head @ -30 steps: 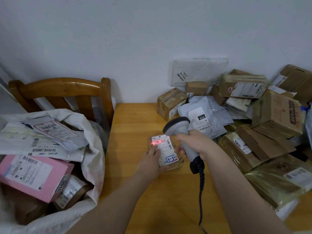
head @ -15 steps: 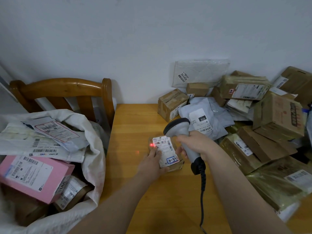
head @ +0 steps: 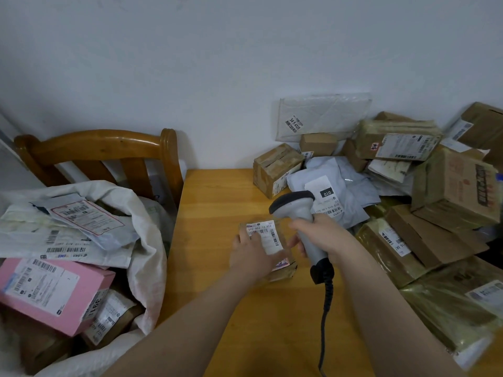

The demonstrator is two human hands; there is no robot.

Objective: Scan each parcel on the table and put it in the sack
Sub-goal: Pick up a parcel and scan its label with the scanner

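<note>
A small brown parcel (head: 268, 238) with a white label lies on the wooden table (head: 217, 202) in front of me. My left hand (head: 251, 255) lies over its near left part, fingers closing around it. My right hand (head: 324, 236) grips a grey barcode scanner (head: 299, 213) just right of the parcel, its head over the parcel's far edge. No red light shows on the label. The white sack (head: 147, 257) stands open at the left, holding a pink box (head: 49, 292) and several labelled mailers.
A heap of brown boxes (head: 457, 183) and grey mailer bags (head: 334, 186) covers the table's right side and back corner. A wooden chair (head: 109, 153) stands behind the sack. The scanner's black cable (head: 325, 322) hangs toward me.
The red scan light on the label has gone out. My left hand has slid further over the parcel and covers its lower label.
</note>
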